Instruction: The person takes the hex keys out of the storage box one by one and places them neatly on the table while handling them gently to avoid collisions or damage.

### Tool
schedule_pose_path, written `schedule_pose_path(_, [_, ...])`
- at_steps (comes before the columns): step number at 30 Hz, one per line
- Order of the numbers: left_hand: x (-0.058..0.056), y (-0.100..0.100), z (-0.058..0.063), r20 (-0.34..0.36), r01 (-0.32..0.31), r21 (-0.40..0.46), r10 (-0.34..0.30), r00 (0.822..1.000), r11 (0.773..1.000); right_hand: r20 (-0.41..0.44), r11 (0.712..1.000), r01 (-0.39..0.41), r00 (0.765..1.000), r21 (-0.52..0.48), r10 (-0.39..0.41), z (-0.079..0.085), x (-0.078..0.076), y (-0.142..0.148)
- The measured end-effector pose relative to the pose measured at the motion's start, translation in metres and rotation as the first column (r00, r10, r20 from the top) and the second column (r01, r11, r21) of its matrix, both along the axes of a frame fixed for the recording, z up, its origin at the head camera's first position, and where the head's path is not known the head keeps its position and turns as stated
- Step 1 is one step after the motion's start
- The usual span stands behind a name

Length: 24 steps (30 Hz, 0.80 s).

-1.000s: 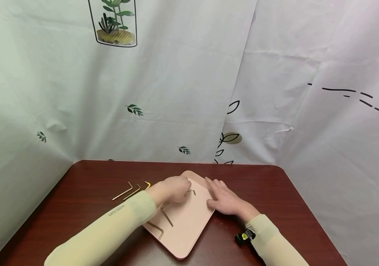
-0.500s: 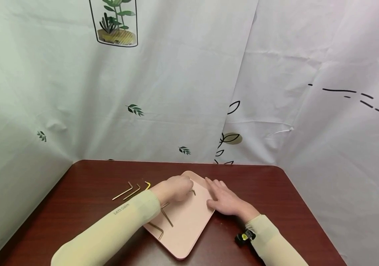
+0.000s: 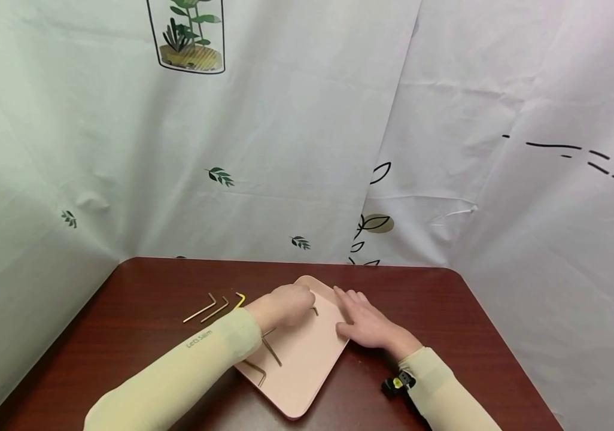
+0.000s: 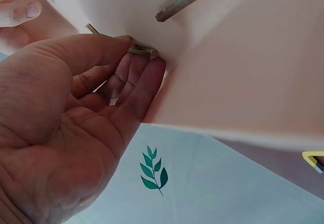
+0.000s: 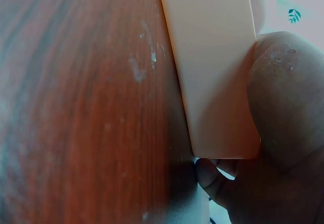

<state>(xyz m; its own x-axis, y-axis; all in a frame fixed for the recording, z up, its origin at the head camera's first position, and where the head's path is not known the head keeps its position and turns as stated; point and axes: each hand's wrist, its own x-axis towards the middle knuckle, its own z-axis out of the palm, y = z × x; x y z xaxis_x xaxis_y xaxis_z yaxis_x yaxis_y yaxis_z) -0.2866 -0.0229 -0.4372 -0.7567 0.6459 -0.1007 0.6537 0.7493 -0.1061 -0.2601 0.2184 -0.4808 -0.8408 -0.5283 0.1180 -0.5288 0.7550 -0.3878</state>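
Note:
My left hand (image 3: 287,304) reaches over the far end of the pink tray (image 3: 304,380). Its thumb and index finger pinch a brass-coloured hex key (image 4: 143,50) close over the tray floor in the left wrist view. From the head, only a short bent end of this hex key (image 3: 315,311) shows beyond the knuckles. My right hand (image 3: 367,323) grips the tray at its right corner, the thumb over the rim. The right wrist view shows that thumb (image 5: 286,97) against the tray wall (image 5: 215,82). Two more hex keys lie in the tray, a bent one (image 3: 271,351) and one nearer the front (image 3: 256,372).
Left of the tray on the dark red table (image 3: 140,335) lie two brass hex keys, an outer one (image 3: 199,312) and an inner one (image 3: 215,311), plus a yellow hex key (image 3: 240,299) partly behind the left forearm. A white patterned curtain (image 3: 285,149) hangs at the back and sides.
My left hand has shifted slightly to the right, and less of the pinched hex key shows past it. The right hand and the tray stay in place.

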Motion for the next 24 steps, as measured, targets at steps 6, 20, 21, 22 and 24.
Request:
schedule_pose_path(6, [0.0007, 0.0012, -0.0012, -0.005, -0.002, -0.016, 0.001, 1.000, 1.000, -0.004, 1.000, -0.004, 1.000, -0.001, 0.004, -0.0007, 0.0001, 0.0007])
schedule_pose_path(20, [-0.0018, 0.0020, -0.0047, -0.012, -0.001, -0.013, 0.001, 1.000, 1.000, -0.020, 1.000, -0.010, 1.000, -0.007, 0.010, -0.0006, -0.0001, 0.0011])
schedule_pose_path(21, [-0.0018, 0.0020, -0.0048, -0.013, 0.001, -0.015, -0.001, 1.000, 1.000, -0.021, 1.000, -0.011, 1.000, -0.007, 0.011, -0.0007, -0.0003, 0.0013])
schedule_pose_path(22, [-0.0019, 0.0020, -0.0048, -0.013, 0.003, -0.017, -0.004, 1.000, 1.000, -0.022, 1.000, -0.012, 1.000, -0.007, 0.012, -0.0009, -0.0003, 0.0014])
schedule_pose_path(24, [-0.0022, 0.0020, -0.0052, -0.016, 0.009, -0.018, -0.009, 1.000, 1.000, -0.025, 1.000, -0.014, 1.000, -0.008, 0.013, -0.0013, -0.0005, 0.0017])
